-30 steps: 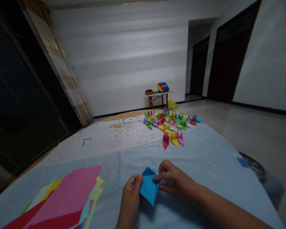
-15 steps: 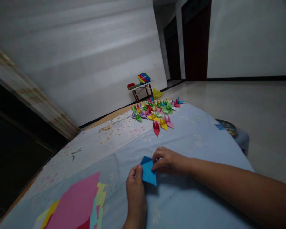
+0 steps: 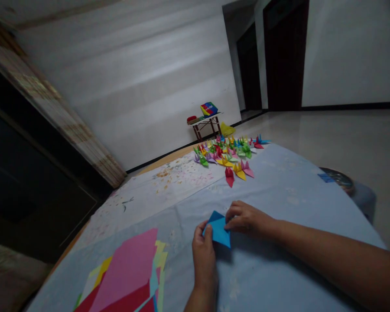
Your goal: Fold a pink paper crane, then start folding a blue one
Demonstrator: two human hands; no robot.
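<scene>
A small folded sheet of blue origami paper (image 3: 220, 233) is held between my two hands, just above the tablecloth. My left hand (image 3: 204, 247) grips its left edge, thumb on top and fingers underneath. On the upper right edge, my right hand (image 3: 247, 219) pinches the paper between thumb and fingers. A darker blue triangular flap shows at the top of the paper. To the left of my left hand lies a stack of coloured paper (image 3: 130, 264), pink on top, with red, yellow and pale green sheets sticking out.
Many folded paper cranes (image 3: 217, 151) in several colours cluster at the table's far end; a red crane (image 3: 229, 177) stands nearest. The tablecloth (image 3: 279, 203) is pale blue. A stool (image 3: 364, 197) with a round tin (image 3: 339, 180) stands at the right edge. Behind is a small side table (image 3: 205, 121).
The whole view has swung left, so everything sits further right in the picture. Both hands keep their hold on the blue paper, which looks slightly tilted.
</scene>
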